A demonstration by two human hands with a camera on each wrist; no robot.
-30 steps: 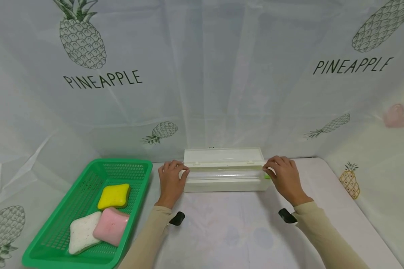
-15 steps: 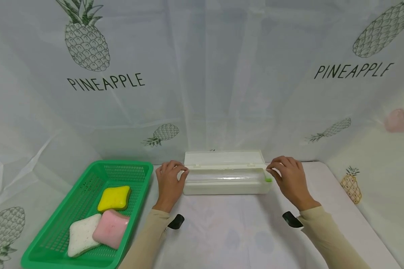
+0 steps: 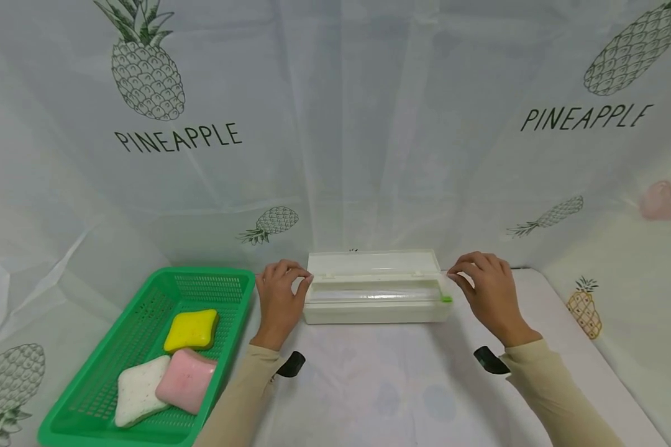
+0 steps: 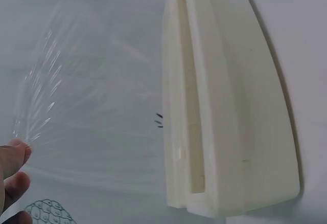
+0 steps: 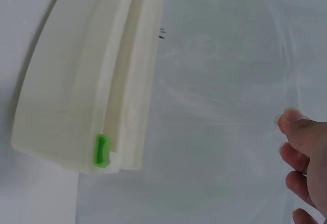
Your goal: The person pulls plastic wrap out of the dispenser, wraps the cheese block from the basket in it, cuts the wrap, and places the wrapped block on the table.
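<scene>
A white cling film dispenser point(image 3: 376, 315) lies lengthwise on the table with its lid point(image 3: 371, 262) raised at the back. The film roll point(image 3: 369, 292) shows inside. From it comes a sheet of clear cling film point(image 4: 48, 96), its edge bunched into creases at the left fingertips. My left hand point(image 3: 278, 301) pinches one corner beside the dispenser's left end. Off the right end, my right hand point(image 3: 491, 298) pinches the other corner between thumb and forefinger, apart from the dispenser. A green slider point(image 5: 102, 150) sits at that end of the dispenser.
On the left stands a green plastic basket point(image 3: 237, 323) holding a yellow sponge point(image 3: 191, 330), a pink sponge point(image 3: 186, 380) and a white sponge point(image 3: 140, 391). A pineapple-printed sheet point(image 3: 363, 124) hangs close behind the dispenser. White cloth covers the table point(image 3: 380, 385).
My right hand has moved right and a little up, away from the dispenser's end, still pinching the film. The left hand has shifted slightly left and up. The green slider is now more exposed.
</scene>
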